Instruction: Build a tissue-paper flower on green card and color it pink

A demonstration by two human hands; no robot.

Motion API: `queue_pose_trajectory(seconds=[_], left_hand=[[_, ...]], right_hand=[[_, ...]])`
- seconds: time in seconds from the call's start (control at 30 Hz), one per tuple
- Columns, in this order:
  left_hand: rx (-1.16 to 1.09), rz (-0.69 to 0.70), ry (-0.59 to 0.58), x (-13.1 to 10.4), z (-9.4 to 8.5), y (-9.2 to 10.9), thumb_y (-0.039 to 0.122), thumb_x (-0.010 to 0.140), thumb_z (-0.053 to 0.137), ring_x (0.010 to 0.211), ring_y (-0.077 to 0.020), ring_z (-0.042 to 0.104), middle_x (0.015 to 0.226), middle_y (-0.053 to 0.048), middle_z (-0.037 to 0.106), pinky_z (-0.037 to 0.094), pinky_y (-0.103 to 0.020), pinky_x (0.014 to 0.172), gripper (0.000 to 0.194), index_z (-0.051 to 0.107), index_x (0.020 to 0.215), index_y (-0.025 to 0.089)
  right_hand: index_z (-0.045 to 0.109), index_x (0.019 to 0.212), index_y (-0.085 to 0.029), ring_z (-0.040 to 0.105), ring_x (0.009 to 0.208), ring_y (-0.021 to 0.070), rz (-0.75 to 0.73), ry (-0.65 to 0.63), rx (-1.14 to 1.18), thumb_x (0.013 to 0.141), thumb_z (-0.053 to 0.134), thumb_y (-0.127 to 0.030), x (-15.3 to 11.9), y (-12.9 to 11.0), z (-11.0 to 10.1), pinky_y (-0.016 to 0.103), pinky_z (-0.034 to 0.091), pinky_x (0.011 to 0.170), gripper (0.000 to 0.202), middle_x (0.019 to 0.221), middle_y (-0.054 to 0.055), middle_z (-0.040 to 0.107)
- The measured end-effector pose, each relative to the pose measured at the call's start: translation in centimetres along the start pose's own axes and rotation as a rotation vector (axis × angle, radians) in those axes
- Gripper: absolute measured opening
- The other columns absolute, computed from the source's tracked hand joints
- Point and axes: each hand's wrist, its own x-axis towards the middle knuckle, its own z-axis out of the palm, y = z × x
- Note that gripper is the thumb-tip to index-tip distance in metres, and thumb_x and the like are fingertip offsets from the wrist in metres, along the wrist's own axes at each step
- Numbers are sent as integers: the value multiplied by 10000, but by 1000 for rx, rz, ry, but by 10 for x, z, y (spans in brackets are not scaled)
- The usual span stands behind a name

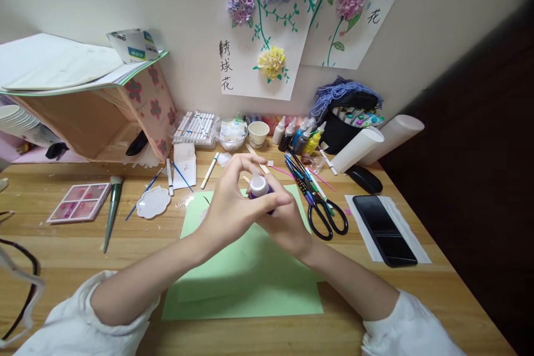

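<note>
I have the purple bottle [259, 185] with its white cap between my two hands, above the green paper [246, 272]. My left hand [227, 194] curves round it from 8 o'clock, fingers arched past the cap and thumb laid across the near side. My right hand [287, 228] closes on it from 4 o'clock, its fingers partly hidden behind that thumb.

Taking the bottle as the clock's centre, the scissors [327, 221] lie at 4 o'clock, black handles toward me, with the phone [384, 230] farther out on a white sheet. The black mouse [364, 179] is at 3. At 9 o'clock I have the white scalloped dish [153, 202], then the makeup brush [112, 216] and the pink palette [80, 202] beyond it. A case of markers [195, 127] sits between 10 and 11, the paper cup [258, 133] at 12, and the squeeze bottles [299, 134] at 1. The black pouch [342, 132] stands at 2, by two white tubes [357, 149]. Up at 12, on the wall, hangs a flower picture [275, 28].
</note>
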Motion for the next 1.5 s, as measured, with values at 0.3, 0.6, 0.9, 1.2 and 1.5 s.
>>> queue_pose_trajectory(seconds=[0.3, 0.6, 0.9, 1.2, 1.5], left_hand=[[-164, -56, -273, 11, -31, 17, 223, 882, 535, 1020, -179, 625, 1022, -55, 708, 476, -273, 890, 318, 614, 1189, 239], [0, 57, -93, 11, -26, 19, 159, 816, 618, 876, -135, 666, 954, -16, 727, 524, -210, 773, 180, 729, 935, 237], [7, 137, -183, 17, -36, 15, 199, 805, 636, 805, -149, 659, 869, -29, 723, 522, -233, 711, 137, 741, 883, 237], [-95, 85, -447, 26, -40, 11, 291, 837, 593, 794, -180, 650, 803, -61, 715, 509, -282, 723, 193, 751, 767, 207], [-44, 19, 6, 8, -23, 22, 261, 749, 698, 809, -168, 644, 796, -16, 721, 505, -285, 758, 54, 746, 743, 238]], right_hand=[[499, 872, -190, 455, 505, 67, 181, -184, 234, 787, 637, -308, 4, -13, -8, 207, 393, 479, 200, 661, -52, 491], [512, 888, -197, 466, 565, 72, 96, -126, 110, 814, 616, -308, 2, -10, -5, 218, 399, 556, 169, 705, -44, 505], [499, 828, -190, 453, 540, 75, 89, -200, 175, 787, 639, -286, 2, -10, -8, 219, 388, 513, 174, 667, -44, 490], [491, 796, -174, 440, 436, 57, 134, -452, 429, 784, 636, -309, 5, -15, -10, 198, 359, 417, 198, 582, -57, 472], [519, 949, -228, 513, 645, 145, -138, 153, -342, 782, 625, -282, 1, -14, -1, 260, 421, 589, 204, 767, 2, 581]])
